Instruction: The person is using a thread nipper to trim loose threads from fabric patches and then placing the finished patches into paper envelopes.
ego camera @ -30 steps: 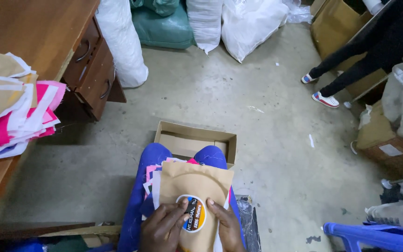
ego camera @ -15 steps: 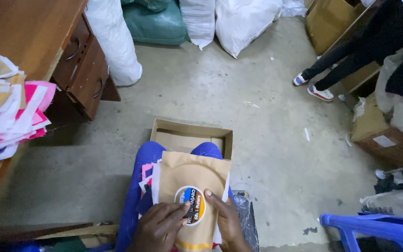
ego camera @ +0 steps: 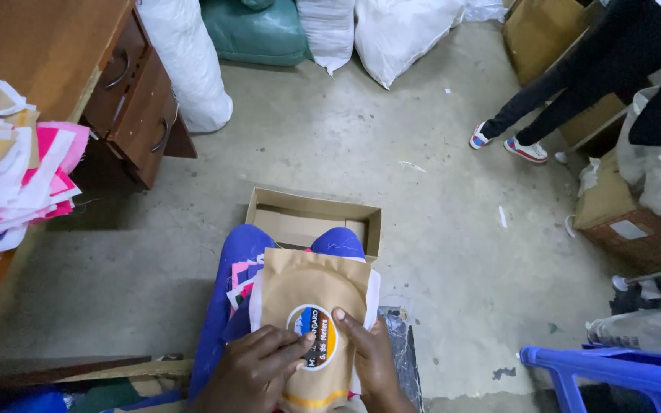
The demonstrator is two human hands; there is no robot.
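A tan paper pouch with a round label (ego camera: 311, 306) lies on the person's lap, atop a stack of pouches. Ahead on the concrete floor (ego camera: 392, 176) sits an open cardboard box (ego camera: 311, 218). Left, the wooden tabletop (ego camera: 36, 46) carries a pile of pink and tan pouches (ego camera: 9, 172).

My left hand (ego camera: 258, 363) lies flat and low in front of me, palm down, with my fingers (ego camera: 292, 344) stretched out and pointing to the right. My right hand (ego camera: 369, 352) sits just beside it, also palm down, with its fingers pointing up and away from me. My two hands almost meet at the fingertips. Both are spread out, not curled into fists. My knees (ego camera: 338, 243) stick out ahead in blue trousers, side by side.
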